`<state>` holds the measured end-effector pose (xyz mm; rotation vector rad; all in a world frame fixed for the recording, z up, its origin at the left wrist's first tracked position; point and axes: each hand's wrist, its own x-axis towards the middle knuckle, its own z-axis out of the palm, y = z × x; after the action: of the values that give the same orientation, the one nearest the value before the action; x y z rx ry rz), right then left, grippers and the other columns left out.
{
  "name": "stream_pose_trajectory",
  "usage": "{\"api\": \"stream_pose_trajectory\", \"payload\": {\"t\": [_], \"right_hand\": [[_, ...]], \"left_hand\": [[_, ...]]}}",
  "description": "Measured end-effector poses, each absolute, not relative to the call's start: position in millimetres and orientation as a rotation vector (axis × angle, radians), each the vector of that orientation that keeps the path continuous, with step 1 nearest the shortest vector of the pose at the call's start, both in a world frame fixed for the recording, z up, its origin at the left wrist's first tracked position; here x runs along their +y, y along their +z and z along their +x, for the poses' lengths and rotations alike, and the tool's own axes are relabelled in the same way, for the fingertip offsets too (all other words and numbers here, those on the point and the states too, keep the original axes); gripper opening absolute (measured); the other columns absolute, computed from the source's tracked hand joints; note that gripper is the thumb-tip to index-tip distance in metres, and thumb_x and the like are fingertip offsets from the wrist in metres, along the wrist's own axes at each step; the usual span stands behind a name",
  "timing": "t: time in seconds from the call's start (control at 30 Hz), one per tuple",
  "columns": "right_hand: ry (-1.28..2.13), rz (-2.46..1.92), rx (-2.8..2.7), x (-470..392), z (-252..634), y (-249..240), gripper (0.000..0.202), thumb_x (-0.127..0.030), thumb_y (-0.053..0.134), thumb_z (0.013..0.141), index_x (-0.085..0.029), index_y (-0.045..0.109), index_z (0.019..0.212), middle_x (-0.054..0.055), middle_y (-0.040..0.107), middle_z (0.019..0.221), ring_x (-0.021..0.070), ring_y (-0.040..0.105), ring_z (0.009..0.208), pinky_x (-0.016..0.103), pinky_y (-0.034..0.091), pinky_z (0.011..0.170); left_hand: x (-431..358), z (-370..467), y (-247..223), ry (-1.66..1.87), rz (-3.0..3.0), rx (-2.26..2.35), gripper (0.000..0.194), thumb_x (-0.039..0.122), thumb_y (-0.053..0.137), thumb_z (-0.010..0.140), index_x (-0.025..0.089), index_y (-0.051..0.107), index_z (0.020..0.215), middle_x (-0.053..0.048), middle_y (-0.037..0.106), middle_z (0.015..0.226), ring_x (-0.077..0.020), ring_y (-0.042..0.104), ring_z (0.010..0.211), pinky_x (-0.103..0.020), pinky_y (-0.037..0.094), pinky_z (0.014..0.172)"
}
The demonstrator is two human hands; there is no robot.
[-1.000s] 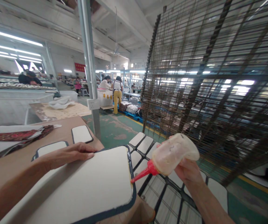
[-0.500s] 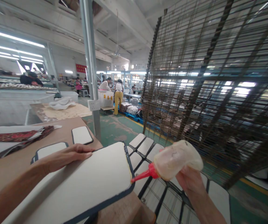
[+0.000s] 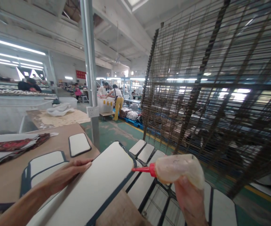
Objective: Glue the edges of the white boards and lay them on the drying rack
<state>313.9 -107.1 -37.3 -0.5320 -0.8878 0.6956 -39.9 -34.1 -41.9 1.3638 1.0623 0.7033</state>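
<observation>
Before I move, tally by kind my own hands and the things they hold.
Hands: 2 (left hand, right hand)
Bottles: 1 (squeeze bottle with a red nozzle, in the right hand)
Panels: 1 (white panel with a dark rim, at the left hand's fingers)
Total: 4

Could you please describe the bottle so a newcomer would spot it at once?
Find the tall wire rack filling the upper right. Below it, the right hand holds a cloudy bottle tipped nearly sideways. Its bright red nozzle, pointing at the white panel, sets it apart from the flat, dark-edged panels nearby.
</observation>
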Motion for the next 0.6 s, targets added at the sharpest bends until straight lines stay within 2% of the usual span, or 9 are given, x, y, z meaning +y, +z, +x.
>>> {"api": "stream_pose_trajectory", "payload": {"t": [0.13, 0.3, 0.43, 0.6], "right_hand": [[0.654, -0.518, -0.85, -102, 312, -35, 0.046, -0.029, 0.08, 0.07, -0.027, 0.065, 0.113, 0.004, 0.071, 0.101, 0.0275, 0.065, 0.095, 0.044, 0.048, 0.093], [0.638, -0.54, -0.841, -98, 309, -37, 0.051, -0.028, 0.081, 0.069, -0.026, 0.063, 0.116, 0.005, 0.07, 0.108, 0.0273, 0.064, 0.102, 0.041, 0.049, 0.093], [0.645, -0.527, -0.843, -96, 306, -37, 0.053, -0.028, 0.082, 0.068, -0.026, 0.063, 0.118, 0.005, 0.07, 0.11, 0.024, 0.064, 0.103, 0.034, 0.051, 0.091], [0.582, -0.52, -0.821, -88, 302, -40, 0.047, -0.028, 0.083, 0.065, -0.022, 0.067, 0.109, 0.005, 0.073, 0.099, 0.0207, 0.068, 0.09, 0.029, 0.053, 0.083]], "left_hand": [[-38, -32, -45, 0.766, 1.205, 1.008, 0.046, 0.047, 0.068, 0.075, 0.02, 0.07, 0.112, -0.004, 0.077, 0.096, -0.0204, 0.069, 0.084, -0.023, 0.052, 0.068], [-32, -27, -60, 0.807, 1.131, 0.954, 0.04, 0.05, 0.071, 0.069, 0.03, 0.074, 0.103, 0.003, 0.078, 0.089, -0.0167, 0.07, 0.076, -0.024, 0.05, 0.066], [-33, -20, -64, 0.826, 1.106, 0.924, 0.04, 0.051, 0.072, 0.065, 0.028, 0.075, 0.097, 0.002, 0.078, 0.09, -0.018, 0.071, 0.075, -0.025, 0.05, 0.065], [-39, -16, -64, 0.918, 1.045, 0.954, 0.037, 0.047, 0.073, 0.068, 0.024, 0.075, 0.097, 0.0, 0.078, 0.084, -0.0157, 0.07, 0.065, -0.022, 0.05, 0.057]]}}
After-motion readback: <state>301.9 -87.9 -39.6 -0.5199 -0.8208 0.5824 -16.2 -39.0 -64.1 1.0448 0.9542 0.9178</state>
